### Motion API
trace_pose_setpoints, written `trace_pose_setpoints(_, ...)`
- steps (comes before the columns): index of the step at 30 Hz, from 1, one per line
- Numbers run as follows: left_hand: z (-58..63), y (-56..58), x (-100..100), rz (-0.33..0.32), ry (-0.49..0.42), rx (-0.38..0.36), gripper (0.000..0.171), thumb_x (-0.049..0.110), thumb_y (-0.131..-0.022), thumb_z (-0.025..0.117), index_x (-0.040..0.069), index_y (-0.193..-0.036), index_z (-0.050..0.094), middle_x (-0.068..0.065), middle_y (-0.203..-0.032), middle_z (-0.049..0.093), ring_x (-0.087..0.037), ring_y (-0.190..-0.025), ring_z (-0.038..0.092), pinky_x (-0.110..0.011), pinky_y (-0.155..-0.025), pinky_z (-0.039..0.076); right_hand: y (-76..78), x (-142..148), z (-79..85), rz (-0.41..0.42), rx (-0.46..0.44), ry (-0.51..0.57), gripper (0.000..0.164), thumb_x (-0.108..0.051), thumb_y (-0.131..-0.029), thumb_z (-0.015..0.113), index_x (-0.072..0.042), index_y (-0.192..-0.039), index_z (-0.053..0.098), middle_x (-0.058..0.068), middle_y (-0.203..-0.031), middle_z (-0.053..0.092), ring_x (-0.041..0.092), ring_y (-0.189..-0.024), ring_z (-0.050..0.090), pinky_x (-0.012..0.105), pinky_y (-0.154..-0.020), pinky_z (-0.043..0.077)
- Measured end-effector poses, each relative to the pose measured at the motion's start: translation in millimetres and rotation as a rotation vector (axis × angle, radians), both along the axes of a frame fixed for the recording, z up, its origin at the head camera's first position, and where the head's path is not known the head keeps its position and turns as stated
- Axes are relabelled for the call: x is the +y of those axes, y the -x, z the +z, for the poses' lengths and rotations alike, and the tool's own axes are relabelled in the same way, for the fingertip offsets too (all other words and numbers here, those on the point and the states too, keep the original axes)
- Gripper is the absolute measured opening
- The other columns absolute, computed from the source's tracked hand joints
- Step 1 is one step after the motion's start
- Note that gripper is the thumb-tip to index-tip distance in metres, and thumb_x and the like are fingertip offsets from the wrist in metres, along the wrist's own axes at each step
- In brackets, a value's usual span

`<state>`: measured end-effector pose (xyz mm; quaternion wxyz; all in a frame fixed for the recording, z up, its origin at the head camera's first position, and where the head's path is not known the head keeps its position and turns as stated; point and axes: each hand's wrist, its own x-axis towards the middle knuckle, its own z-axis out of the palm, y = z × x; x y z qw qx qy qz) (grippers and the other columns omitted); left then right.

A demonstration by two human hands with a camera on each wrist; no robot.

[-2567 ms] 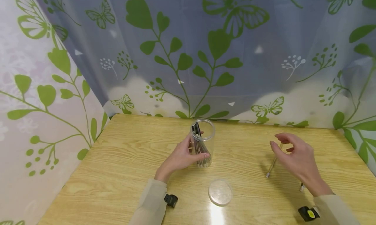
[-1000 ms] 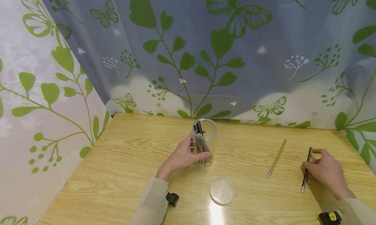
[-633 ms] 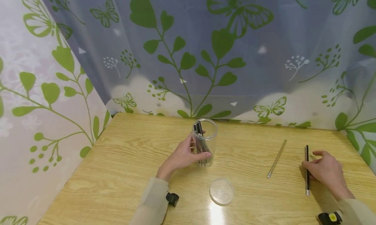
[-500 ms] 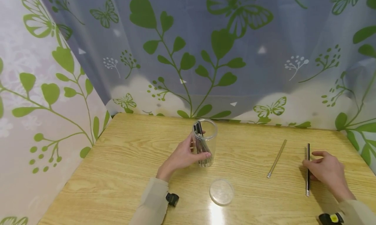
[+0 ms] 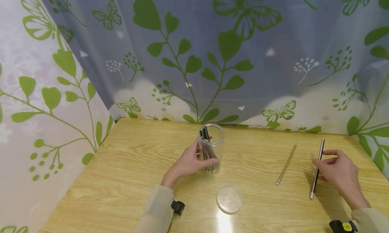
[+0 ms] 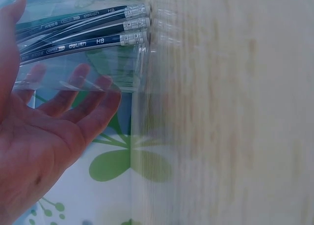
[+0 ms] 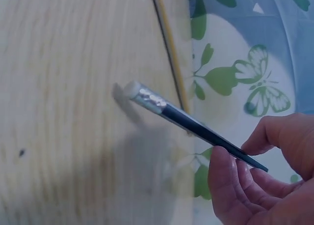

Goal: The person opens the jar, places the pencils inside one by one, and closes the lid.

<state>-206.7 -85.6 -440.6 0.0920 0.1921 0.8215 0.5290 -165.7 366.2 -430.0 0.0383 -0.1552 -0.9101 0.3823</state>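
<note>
My left hand (image 5: 189, 162) grips a clear plastic jar (image 5: 219, 155) standing upright near the middle of the table. Inside it several dark pencils (image 5: 204, 135) lean to the left; the left wrist view shows their metal ferrules at the jar's bottom. Between thumb and fingers, my right hand (image 5: 341, 174) pinches one dark pencil (image 5: 316, 177) at the right. In the right wrist view this pencil (image 7: 189, 123) has its white eraser end pointing away from the hand, above the tabletop. A yellowish pencil (image 5: 286, 164) lies on the table to the left of the right hand.
A round clear lid (image 5: 229, 200) lies on the wooden table (image 5: 130, 179), in front of the jar. Patterned curtains (image 5: 170, 67) hang along the table's back and left edges.
My right hand has moved right from above the yellowish pencil to the dark one, taken hold of it and lifted it slightly, tilting it. My left hand and the jar have stayed in place.
</note>
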Motion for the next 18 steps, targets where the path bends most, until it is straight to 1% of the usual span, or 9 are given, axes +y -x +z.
trace_pose_setpoints(5,1.0,-1.2,-0.3,-0.002,-0.005,0.007,0.078,0.039,-0.088,0.081,0.047,-0.151,0.036,-0.001,-0.145,0.058,-0.034,-0.137,0.054,-0.054,-0.115,0.045,-2.5,-6.5,7.7,-0.010,0.047,0.005,0.062,-0.027,-0.096,0.063,0.007,-0.142,0.039,0.011,-0.092,0.066,0.016,-0.053,0.070,0.034,-0.052,0.062)
trace_pose_setpoints(9,-0.8,-0.7,-0.9,-0.007,0.001,0.012,0.078,0.040,-0.088,0.081,0.047,-0.151,0.036,-0.001,-0.144,0.059,-0.032,-0.136,0.055,-0.053,-0.114,0.046,-5.0,-12.5,15.3,-0.011,0.082,0.008,0.063,-0.025,-0.094,0.064,0.006,-0.143,0.038,-0.003,-0.085,0.063,0.014,-0.052,0.070,0.034,-0.052,0.062)
trace_pose_setpoints(12,-1.6,0.1,-1.2,-0.009,0.005,0.012,0.078,0.041,-0.088,0.081,0.048,-0.151,0.035,-0.001,-0.144,0.059,-0.031,-0.135,0.055,-0.052,-0.114,0.047,-6.3,-16.7,21.9,-0.014,0.118,-0.001,0.062,-0.024,-0.093,0.064,0.005,-0.143,0.039,-0.013,-0.080,0.060,0.009,-0.052,0.069,0.033,-0.051,0.062)
trace_pose_setpoints(16,-1.0,0.5,-1.4,-0.010,0.009,0.012,0.080,0.042,-0.088,0.081,0.049,-0.152,0.034,-0.002,-0.142,0.060,-0.031,-0.135,0.056,-0.052,-0.114,0.047,-7.5,-23.0,30.7,-0.017,0.185,-0.009,0.061,-0.021,-0.092,0.065,0.004,-0.142,0.040,-0.021,-0.076,0.056,0.002,-0.053,0.066,0.031,-0.049,0.061)
trace_pose_setpoints(18,-0.4,0.6,-1.4,-0.007,0.012,0.008,0.081,0.043,-0.088,0.081,0.050,-0.152,0.033,-0.002,-0.140,0.061,-0.030,-0.134,0.056,-0.051,-0.114,0.047,-7.4,-26.6,35.0,-0.018,0.219,-0.006,0.060,-0.019,-0.092,0.066,0.003,-0.141,0.040,-0.022,-0.076,0.055,-0.002,-0.054,0.064,0.029,-0.048,0.060)
